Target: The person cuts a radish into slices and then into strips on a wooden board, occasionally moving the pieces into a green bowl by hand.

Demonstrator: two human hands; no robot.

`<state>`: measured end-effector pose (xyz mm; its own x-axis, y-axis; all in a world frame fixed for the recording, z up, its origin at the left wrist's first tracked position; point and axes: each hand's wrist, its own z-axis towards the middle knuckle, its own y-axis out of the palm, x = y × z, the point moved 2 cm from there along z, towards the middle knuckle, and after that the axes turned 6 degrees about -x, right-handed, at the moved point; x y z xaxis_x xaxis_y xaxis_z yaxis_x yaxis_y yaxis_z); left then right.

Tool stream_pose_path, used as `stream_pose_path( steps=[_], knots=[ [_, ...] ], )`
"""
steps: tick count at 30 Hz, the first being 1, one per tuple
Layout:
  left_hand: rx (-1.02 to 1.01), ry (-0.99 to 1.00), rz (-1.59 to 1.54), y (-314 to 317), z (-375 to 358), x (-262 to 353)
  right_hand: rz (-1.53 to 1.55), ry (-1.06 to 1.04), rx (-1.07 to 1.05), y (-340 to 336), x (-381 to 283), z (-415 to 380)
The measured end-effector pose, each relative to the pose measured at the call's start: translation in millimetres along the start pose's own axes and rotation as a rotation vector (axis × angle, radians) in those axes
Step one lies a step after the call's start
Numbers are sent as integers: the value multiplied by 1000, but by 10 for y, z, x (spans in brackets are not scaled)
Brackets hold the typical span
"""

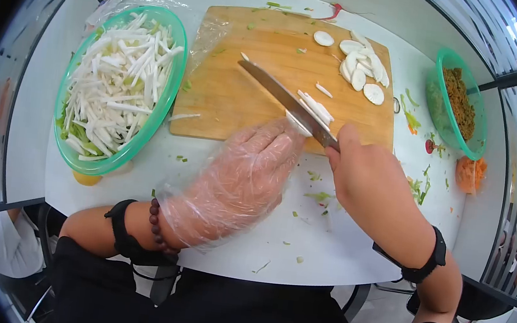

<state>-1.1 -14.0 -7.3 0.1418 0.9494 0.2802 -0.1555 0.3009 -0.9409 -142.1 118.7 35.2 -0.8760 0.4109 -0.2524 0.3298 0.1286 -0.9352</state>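
My right hand (362, 173) is wrapped round the handle of a knife (279, 92), whose blade points up and left over the wooden cutting board (240, 44). Under and beside the blade are white radish strips (319, 108). In a clear plastic glove, my left hand (247, 176) presses its fingertips on white pieces at the blade's near side, by the board's front edge. Round white slices (362, 62) are piled at the board's upper right. One thin strip (184, 116) lies near its left edge.
A green basket (177, 82) heaped with white strips stands left. At the right are a green bowl (437, 105) of brown food and a bag of orange shreds (470, 175). Green scraps and a red chili (334, 12) lie on the white table (229, 254).
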Motion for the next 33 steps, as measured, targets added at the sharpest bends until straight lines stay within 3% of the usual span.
stream_pose_path(
  steps=[7, 13, 22, 25, 33],
  knots=[
    [-4, -9, -20, 9, 13, -2, 2, -31, 18, 37, 12, -72],
    [-13, 3, -41, 7, 14, -8, -23, -42, -94, 55, 10, -59],
    [-36, 16, -13, -18, 12, 2, 93, -87, 74, 74, 102, 19],
    [-58, 10, -32, -34, 29, -1, 154, -16, -67, 11, 50, -50],
    [-43, 1, -29, -14, 15, 1, 134, -16, -66, -8, 19, -136]
  ],
)
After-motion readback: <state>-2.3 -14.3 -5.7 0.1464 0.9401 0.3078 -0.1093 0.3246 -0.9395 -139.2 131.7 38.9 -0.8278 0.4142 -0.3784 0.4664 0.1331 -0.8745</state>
